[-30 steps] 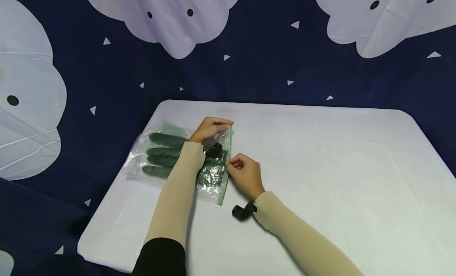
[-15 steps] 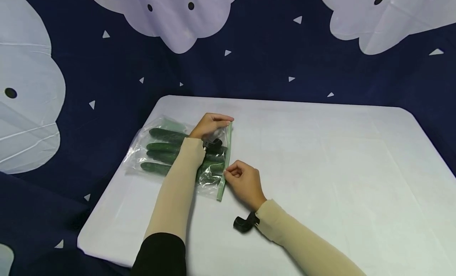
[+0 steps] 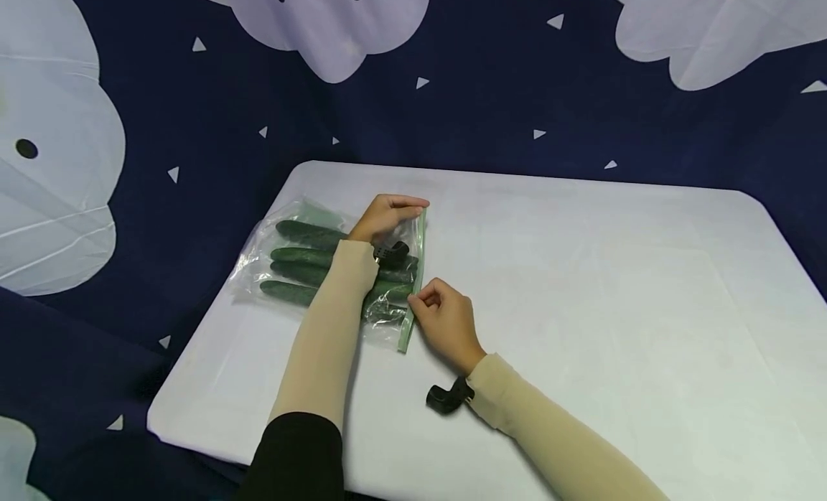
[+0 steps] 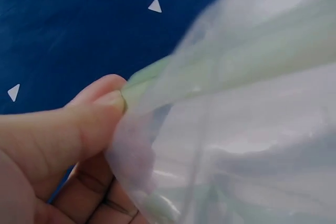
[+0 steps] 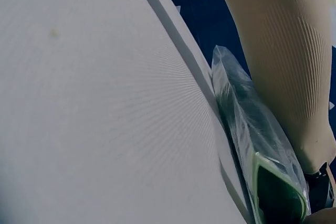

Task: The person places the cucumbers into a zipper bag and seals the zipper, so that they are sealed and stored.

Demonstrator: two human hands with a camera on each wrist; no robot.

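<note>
A clear zip-lock bag point(image 3: 248, 275) lies at the left of the table with several cucumbers point(image 3: 286, 292) inside. Along its right edge runs a green zip strip point(image 3: 421, 246). My left hand point(image 3: 382, 217) reaches over the bag and pinches the strip's far corner; the left wrist view has the thumb point(image 4: 63, 132) pressed on that corner. Lower down the strip, my right hand point(image 3: 447, 327) pinches it between thumb and curled index finger. In the right wrist view, the bag's green rim point(image 5: 255, 179) bows apart around a dark gap. My left forearm hides part of the cucumbers.
The white table point(image 3: 581, 329) extends far to the right of the bag. Behind it hangs a dark blue cloth point(image 3: 478, 120) with white cloud shapes and triangles. A black wrist camera point(image 3: 449, 397) juts from my right wrist, close over the table.
My right hand has shifted a little along the green strip toward its near end. The left hand keeps its pinch at the far corner. The head view has tilted down slightly.
</note>
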